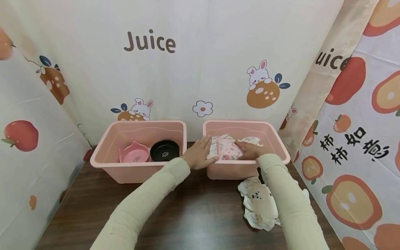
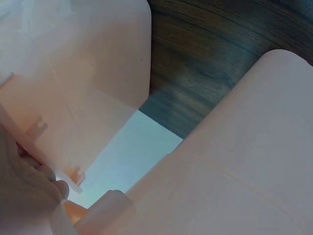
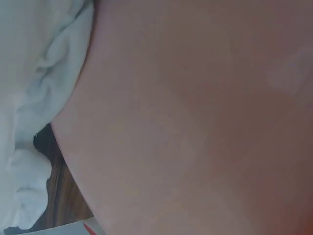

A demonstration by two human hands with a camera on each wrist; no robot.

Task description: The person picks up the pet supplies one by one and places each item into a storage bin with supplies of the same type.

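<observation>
In the head view a pink printed cloth piece with white ruffles lies inside the right pink bin. My right hand reaches over the bin's front rim and holds the cloth's right side; some of its fingertips are hidden. At the bin's front left corner, my left hand rests with fingers extended, touching the ruffled left edge. Part of that hand shows beside the bin wall in the left wrist view. Another white ruffled cloth lies behind my right hand.
A left pink bin holds a pink cat-eared bowl and a black bowl with a paw print. On the dark wood table, a beige ruffled cloth with a bear face lies partly under my right forearm. Printed curtains stand behind and beside.
</observation>
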